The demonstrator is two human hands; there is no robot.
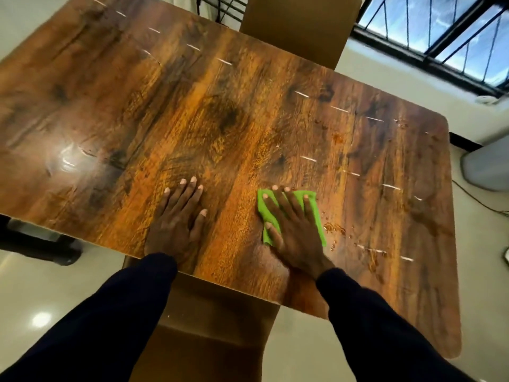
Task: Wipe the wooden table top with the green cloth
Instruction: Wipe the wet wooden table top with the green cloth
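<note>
1. Near the front edge of the counter (220, 111), right hand (294, 230) presses one green cloth (316, 213) flat, fingers (308, 204) spread apart for broad wiping contact.
2. Left hand (179, 219) lies flat, fingers apart, empty; likely bracing.
3. Count: one cloth, two hands, several droplets (334, 228) just right of cloth.

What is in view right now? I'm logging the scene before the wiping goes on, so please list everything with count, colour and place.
wooden table top: one, brown grain, fills the middle
green cloth: one, bright green, flat on the table under the right hand
droplets: several, clear, just right of the cloth
chairs: two, tan, one at the far edge, one at the near edge
window: one, black bars, top right
left hand: flat on bare wood, dark sleeve
right hand: spread flat, pressing the cloth, dark sleeve
</note>
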